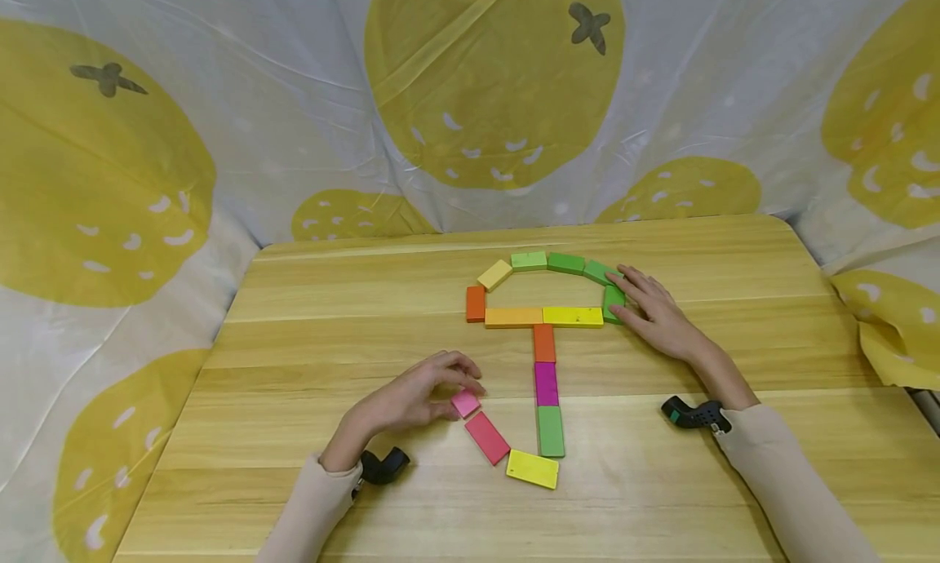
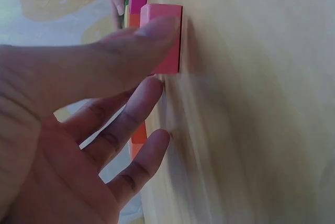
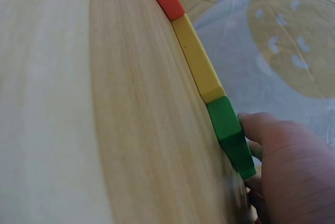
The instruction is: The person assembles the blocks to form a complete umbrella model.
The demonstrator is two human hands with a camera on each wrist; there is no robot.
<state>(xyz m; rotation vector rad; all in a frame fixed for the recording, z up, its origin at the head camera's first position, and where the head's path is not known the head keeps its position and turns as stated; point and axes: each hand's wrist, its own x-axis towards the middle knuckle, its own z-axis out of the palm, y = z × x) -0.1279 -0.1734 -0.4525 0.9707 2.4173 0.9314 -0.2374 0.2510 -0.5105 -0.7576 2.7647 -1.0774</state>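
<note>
Flat coloured blocks lie on the table in an umbrella-like outline. My left hand (image 1: 419, 393) pinches a small pink block (image 1: 465, 403) between thumb and fingers, at the upper left end of the hook. Just below it lies a red-pink block (image 1: 488, 438), a narrow gap between them, then a yellow block (image 1: 532, 469). My right hand (image 1: 658, 316) is at the right end of the arch, its extended fingers touching the green end block (image 1: 613, 299) and the green block (image 1: 598, 271) above it. In the right wrist view the thumb meets the green end block (image 3: 227, 124).
An orange block (image 1: 514, 318) and a long yellow block (image 1: 573, 316) form the crossbar. Below it stands a stem with a purple block (image 1: 546, 383) in its middle. A patterned cloth (image 1: 316, 98) hangs behind the wooden table (image 1: 330, 318).
</note>
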